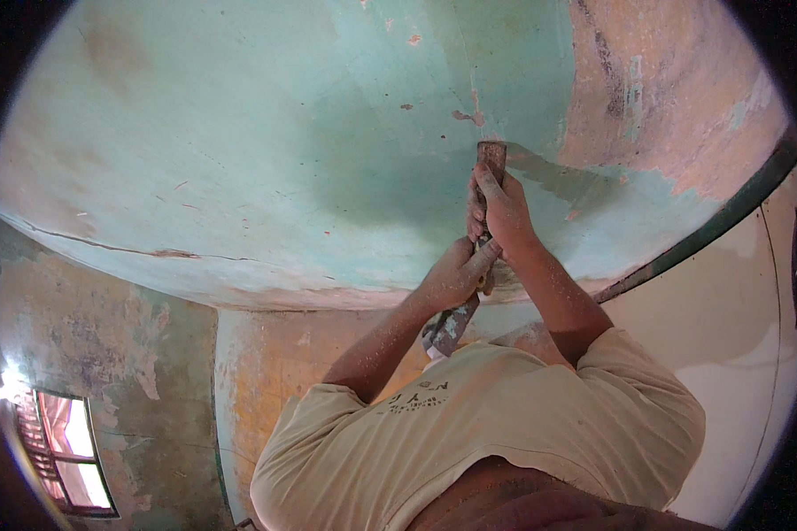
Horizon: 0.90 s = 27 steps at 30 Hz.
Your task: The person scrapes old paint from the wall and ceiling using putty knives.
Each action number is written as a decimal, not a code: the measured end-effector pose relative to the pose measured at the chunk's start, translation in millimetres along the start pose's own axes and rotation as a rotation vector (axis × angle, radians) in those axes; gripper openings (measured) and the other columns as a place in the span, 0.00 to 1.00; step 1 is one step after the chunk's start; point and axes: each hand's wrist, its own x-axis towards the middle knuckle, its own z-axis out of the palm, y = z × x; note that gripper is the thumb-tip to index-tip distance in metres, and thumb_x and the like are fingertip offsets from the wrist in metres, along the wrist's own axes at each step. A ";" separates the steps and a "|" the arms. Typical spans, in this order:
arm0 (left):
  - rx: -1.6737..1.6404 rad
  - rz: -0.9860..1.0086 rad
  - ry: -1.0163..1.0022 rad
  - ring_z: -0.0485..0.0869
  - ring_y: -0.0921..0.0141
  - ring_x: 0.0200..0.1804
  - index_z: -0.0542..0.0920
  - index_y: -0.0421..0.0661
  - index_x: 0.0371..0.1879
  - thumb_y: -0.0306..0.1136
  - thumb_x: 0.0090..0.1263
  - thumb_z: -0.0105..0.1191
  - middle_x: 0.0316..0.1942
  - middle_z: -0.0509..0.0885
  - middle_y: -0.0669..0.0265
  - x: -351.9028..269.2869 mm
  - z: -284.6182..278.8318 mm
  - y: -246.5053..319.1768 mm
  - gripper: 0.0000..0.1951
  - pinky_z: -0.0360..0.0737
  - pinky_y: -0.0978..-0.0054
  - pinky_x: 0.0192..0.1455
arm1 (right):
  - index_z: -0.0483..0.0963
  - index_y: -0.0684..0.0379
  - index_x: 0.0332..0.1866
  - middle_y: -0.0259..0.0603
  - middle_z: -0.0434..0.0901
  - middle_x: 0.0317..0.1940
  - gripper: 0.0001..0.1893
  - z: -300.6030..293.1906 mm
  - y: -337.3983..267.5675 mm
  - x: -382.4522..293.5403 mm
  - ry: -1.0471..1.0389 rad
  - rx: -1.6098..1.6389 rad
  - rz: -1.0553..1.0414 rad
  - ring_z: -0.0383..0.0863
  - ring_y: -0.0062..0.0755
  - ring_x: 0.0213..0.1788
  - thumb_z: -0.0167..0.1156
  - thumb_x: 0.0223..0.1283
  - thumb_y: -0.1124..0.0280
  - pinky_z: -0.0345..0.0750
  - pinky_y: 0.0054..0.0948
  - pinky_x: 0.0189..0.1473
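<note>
A long, worn hand tool, apparently a scraper (491,151), runs through both of my hands. My right hand (508,209) wraps around its upper part, near the dark flat end. Lower down, my left hand (455,272) grips the same tool, with its thumb near my right wrist. The tool's dusty, paint-flecked lower part (455,327) sticks out below my left hand toward my chest. The upper end lies against or very close to a pale green painted surface (272,133), beside small chipped spots (477,119). Pale dust coats both hands and forearms.
Bare pinkish plaster (664,86) shows at the upper right. A long crack (173,253) runs along the green surface's left edge. A dark green band (704,242) borders it at right. Peeling walls (159,372) and a barred window (66,451) lie at lower left.
</note>
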 end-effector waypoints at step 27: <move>0.054 0.097 0.022 0.79 0.72 0.23 0.75 0.37 0.37 0.57 0.74 0.41 0.20 0.78 0.64 11.7 -6.9 -19.9 0.29 0.75 0.72 0.29 | 0.64 0.58 0.28 0.31 0.60 0.11 0.18 2.3 6.5 4.1 0.024 0.009 0.004 0.63 0.25 0.09 0.48 0.72 0.58 0.65 0.29 0.14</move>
